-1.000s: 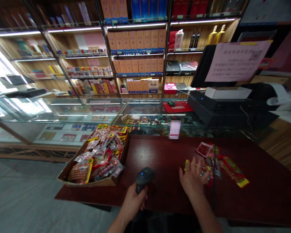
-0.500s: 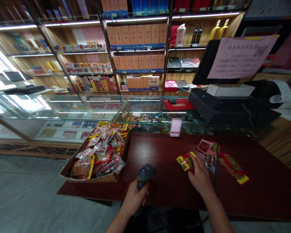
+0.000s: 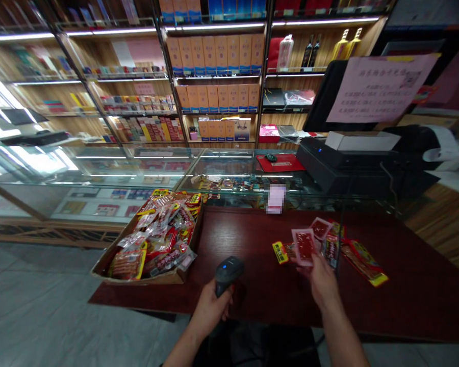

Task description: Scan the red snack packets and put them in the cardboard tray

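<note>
My left hand is closed around the handle of a dark barcode scanner with a small blue light, held over the front of the counter. Between the fingers of my right hand is a clear snack packet with reddish-brown food inside, raised at a tilt. Partly behind it lies a yellow-and-red snack packet. Right of my right hand are more packets on the counter: a clear one with red food, a dark red one, and a long yellow-and-red one.
An open cardboard box heaped with snack packets sits at the left end of the brown counter. A cable hangs at right, near the packets. Behind are a glass display case, a mouse and a monitor.
My right hand has picked up the clear packet, where before it rested on the yellow-and-red packet. That packet now lies slightly further left. My left hand and the scanner have barely moved.
</note>
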A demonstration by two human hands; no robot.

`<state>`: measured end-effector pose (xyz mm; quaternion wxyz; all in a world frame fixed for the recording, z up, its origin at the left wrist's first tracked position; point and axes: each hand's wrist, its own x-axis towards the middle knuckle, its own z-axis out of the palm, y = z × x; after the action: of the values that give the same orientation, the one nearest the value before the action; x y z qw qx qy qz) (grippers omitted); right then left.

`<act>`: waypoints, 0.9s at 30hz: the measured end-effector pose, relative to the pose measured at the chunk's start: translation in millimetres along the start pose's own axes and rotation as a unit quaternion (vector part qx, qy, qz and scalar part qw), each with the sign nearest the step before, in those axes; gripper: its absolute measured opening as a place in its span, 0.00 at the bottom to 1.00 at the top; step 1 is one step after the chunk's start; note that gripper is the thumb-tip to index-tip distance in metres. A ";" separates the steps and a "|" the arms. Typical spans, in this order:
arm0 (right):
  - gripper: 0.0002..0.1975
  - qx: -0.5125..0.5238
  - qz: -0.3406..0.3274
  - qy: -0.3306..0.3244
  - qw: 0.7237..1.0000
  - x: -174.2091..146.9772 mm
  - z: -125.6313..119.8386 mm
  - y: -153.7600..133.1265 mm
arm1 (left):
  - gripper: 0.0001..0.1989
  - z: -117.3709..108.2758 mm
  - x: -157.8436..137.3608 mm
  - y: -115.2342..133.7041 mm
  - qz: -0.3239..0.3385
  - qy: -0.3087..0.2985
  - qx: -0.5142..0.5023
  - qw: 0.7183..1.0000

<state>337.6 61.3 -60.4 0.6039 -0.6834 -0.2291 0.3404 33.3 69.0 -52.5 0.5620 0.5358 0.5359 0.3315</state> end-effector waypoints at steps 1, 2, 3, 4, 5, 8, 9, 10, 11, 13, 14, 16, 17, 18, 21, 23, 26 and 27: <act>0.25 0.079 0.025 -0.044 0.996 -3.2 8.7 0.1 | 0.12 -0.1 -0.1 -0.1 0.001 0.000 -0.001 1.000; 0.24 0.131 0.048 -0.089 0.986 -6.2 17.7 0.8 | 0.12 -0.2 -0.2 -0.2 0.001 -0.001 -0.002 1.000; 0.24 0.159 0.067 -0.124 0.977 -9.0 26.7 1.9 | 0.12 -0.3 -0.4 -0.2 0.001 -0.002 -0.002 1.000; 0.23 0.173 0.076 -0.146 0.971 -11.5 35.2 3.3 | 0.12 -0.3 -0.7 -0.3 0.002 -0.002 -0.003 1.000; 0.22 0.179 0.072 -0.156 0.969 -13.7 42.9 4.7 | 0.13 -0.4 -0.9 -0.4 0.001 -0.002 -0.004 1.000; 0.24 0.178 0.030 -0.156 0.971 -19.2 60.0 8.0 | 0.13 -0.4 -1.1 -1.8 -0.001 0.001 -0.006 1.000; 0.25 0.169 0.019 -0.150 0.974 -21.0 63.6 8.4 | 0.13 -0.4 -0.9 -2.5 -0.001 0.002 -0.006 1.000; 0.26 0.156 0.015 -0.147 0.977 -22.8 66.2 8.6 | 0.14 -0.4 -0.6 -3.2 -0.002 0.003 -0.006 1.000; 0.26 0.143 0.017 -0.149 0.978 -24.7 68.1 8.4 | 0.14 -0.4 -0.2 -3.9 -0.002 0.002 -0.006 1.000; 0.25 0.142 0.031 -0.165 0.975 -28.5 70.1 7.6 | 0.14 -0.4 0.7 -4.9 -0.001 -0.001 -0.008 1.000; 0.24 0.158 0.043 -0.179 0.970 -30.0 70.7 7.4 | 0.14 -0.4 1.1 -5.2 -0.001 -0.003 -0.009 1.000; 0.22 0.208 0.064 -0.203 0.955 -32.1 72.1 7.9 | 0.13 -0.4 1.5 -5.4 -0.001 -0.006 -0.010 1.000; 0.22 0.227 0.071 -0.205 0.949 -32.5 73.3 8.9 | 0.13 -0.4 1.5 -5.5 -0.001 -0.007 -0.010 1.000; 0.22 0.235 0.074 -0.199 0.949 -32.7 74.7 10.4 | 0.13 -0.5 1.4 -5.6 -0.001 -0.007 -0.009 1.000; 0.26 0.223 0.057 -0.151 0.961 -32.3 79.4 16.5 | 0.11 -0.8 1.0 -6.4 0.002 -0.006 -0.010 1.000; 0.32 0.230 0.052 -0.126 0.963 -32.1 81.5 20.0 | 0.11 -1.1 0.9 -7.1 0.004 -0.005 -0.008 1.000; 0.28 0.255 0.072 -0.127 0.956 -31.4 82.3 22.6 | 0.12 -1.5 0.6 -6.8 0.007 -0.004 -0.003 1.000; 0.24 0.260 0.077 -0.128 0.954 -31.0 82.3 23.0 | 0.11 -1.6 0.4 -5.9 0.007 -0.004 -0.001 1.000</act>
<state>253.6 90.1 -80.4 0.6979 -0.4695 -0.1545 0.5184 30.7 68.6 -58.0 0.5624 0.5402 0.5294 0.3341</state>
